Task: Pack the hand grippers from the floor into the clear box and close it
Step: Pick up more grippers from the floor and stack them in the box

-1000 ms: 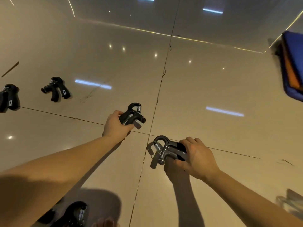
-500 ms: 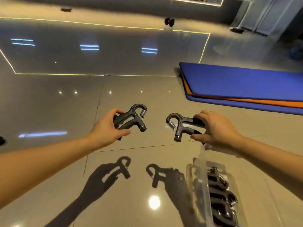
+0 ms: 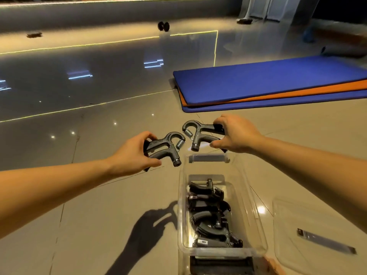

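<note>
Near the far end of the clear box point(image 3: 180, 205), the left hand point(image 3: 131, 158) grips one hand gripper point(image 3: 163, 148), the right hand point(image 3: 237, 133) a second hand gripper point(image 3: 198, 132), both just carried over; they can drop in.

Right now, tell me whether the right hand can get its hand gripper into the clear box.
Probably yes. The right hand holds its hand gripper just beyond the far rim of the clear box, which stands open, lid on the floor beside it. The box's far end looks unfilled.
</note>
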The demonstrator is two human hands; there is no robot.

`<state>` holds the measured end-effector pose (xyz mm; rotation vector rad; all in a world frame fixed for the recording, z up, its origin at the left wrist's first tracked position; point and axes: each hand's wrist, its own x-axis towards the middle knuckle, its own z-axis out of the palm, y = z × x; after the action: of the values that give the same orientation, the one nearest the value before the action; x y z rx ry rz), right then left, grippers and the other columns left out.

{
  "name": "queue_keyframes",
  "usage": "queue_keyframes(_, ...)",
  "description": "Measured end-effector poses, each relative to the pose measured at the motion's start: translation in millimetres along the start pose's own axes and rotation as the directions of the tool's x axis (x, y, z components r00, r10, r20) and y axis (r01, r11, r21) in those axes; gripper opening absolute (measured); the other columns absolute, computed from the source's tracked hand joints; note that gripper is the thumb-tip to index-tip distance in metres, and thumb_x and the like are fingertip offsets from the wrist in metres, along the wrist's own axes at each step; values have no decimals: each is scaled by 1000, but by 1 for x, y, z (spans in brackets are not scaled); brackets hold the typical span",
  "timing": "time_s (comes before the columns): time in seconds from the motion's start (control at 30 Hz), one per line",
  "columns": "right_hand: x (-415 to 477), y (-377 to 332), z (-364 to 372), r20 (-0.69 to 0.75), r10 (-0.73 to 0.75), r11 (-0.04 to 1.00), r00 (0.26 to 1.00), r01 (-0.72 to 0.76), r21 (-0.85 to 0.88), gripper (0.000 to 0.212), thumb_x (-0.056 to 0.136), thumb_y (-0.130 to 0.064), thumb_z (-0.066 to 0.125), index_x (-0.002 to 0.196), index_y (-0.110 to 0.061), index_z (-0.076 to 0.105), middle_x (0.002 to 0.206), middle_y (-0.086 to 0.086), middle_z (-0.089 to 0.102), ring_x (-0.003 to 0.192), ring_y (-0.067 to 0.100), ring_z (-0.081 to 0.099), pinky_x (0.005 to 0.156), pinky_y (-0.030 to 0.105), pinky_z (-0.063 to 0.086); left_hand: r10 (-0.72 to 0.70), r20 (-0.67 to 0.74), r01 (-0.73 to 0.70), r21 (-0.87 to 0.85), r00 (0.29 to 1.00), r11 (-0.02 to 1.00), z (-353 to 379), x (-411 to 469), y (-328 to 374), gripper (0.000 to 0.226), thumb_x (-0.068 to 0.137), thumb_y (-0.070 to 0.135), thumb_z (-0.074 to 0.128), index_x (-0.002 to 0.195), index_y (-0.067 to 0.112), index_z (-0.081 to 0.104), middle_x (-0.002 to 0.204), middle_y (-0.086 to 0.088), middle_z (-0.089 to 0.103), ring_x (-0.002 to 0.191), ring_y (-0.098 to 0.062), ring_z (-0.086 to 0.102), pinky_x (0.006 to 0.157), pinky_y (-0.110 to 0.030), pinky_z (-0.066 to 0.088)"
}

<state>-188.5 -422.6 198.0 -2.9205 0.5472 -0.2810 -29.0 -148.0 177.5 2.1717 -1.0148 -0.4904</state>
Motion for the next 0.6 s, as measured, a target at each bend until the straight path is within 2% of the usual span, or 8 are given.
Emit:
queue_keyframes(0.13,-9,36,-10,24,32,999,999,-33,16,55,77,-53,79,118,-20,66,98,-1,64,85,16,59,66,24,51,-18,42,15,80,999,997,24,1,29,58,75,17,88,119,27,52,104,1,66,74,-18,74,57,-29,62)
queue_keyframes(0.3,-23,68,-16,75,46,997,996,-51,64,58,78,-51,80,122,-18,64,103,1,66,89,17,61,71,27,55,-63,78,51,149,995,988,47,0,59,57,77,18,86,121,25,50,105,-1,65,70,-17,74,56,-28,61)
queue_keyframes(0.43,-21,82,-14,127,56,995,990,-66,80,56,79,-47,81,123,-17,62,103,1,66,86,15,61,60,19,44,-52,129,30,162,990,986,74,-5,56,55,79,20,85,123,26,51,109,1,65,69,-17,74,57,-30,62)
queue_keyframes(0.6,-16,84,1,170,58,998,984,-63,28,53,77,-48,81,118,-18,63,97,-2,63,75,11,55,55,18,38,14,265,-72,208,964,976,98,-9,42,55,76,27,86,116,39,50,109,11,61,75,-15,71,59,-27,62)
